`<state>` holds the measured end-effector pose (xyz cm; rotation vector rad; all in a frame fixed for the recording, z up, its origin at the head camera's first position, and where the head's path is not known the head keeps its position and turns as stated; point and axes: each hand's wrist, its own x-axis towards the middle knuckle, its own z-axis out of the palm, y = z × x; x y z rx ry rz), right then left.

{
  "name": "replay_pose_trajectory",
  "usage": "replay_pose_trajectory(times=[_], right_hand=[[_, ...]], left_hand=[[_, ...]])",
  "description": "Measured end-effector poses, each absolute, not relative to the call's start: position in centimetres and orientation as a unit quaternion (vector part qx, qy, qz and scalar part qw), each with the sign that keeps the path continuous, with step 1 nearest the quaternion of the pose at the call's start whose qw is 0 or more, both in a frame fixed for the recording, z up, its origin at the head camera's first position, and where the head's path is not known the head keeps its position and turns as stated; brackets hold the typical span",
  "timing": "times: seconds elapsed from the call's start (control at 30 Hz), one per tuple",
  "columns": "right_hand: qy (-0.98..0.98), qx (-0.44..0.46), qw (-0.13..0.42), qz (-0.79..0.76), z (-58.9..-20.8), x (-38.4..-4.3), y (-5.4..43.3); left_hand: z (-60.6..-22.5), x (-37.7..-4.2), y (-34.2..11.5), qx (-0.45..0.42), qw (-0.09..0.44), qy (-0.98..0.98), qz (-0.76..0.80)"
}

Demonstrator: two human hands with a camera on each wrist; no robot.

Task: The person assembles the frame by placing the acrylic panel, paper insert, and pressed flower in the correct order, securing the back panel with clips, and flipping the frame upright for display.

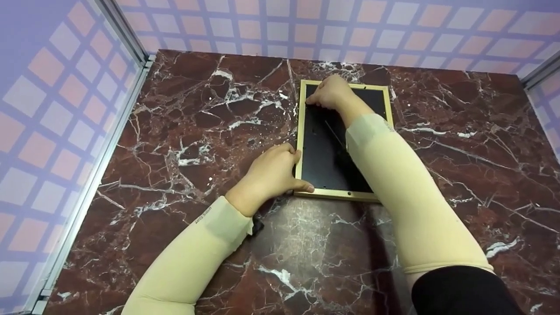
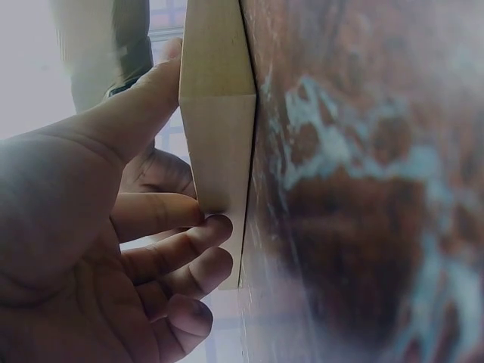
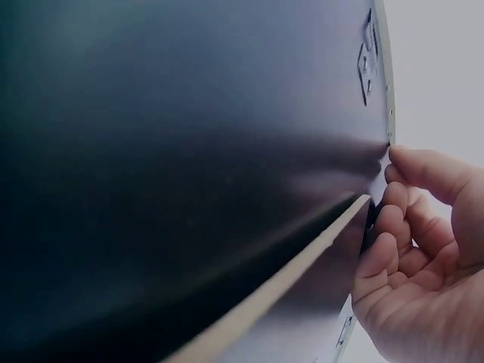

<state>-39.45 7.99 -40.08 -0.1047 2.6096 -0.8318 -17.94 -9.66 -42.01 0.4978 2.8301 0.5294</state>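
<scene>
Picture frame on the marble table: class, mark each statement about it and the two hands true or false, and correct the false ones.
1. The frame lies face down, its black back panel up. True.
2. The left hand grips the frame's near left corner. True; the left wrist view shows its fingers curled round the gold edge.
3. The right hand rests on the bare table, away from the frame. False; it is at the frame's far left corner, fingertips on the back panel.
4. The frame's border is silver. False; it is gold.
5. Both forearms wear cream sleeves. True.
</scene>
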Motion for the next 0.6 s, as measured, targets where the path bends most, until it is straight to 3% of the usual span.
replay_pose_trajectory(times=[0.4,0.6], right_hand=[[0.941,-0.056,0.174,-0.285,-39.99,-39.29,8.03],[0.937,-0.067,0.189,-0.286,-40.12,-39.09,8.43]], left_hand=[[-41.6,-17.9,-9.66,0.166,0.113,0.964,0.174],[-41.77,-17.88,-9.65,0.159,0.123,0.963,0.179]])
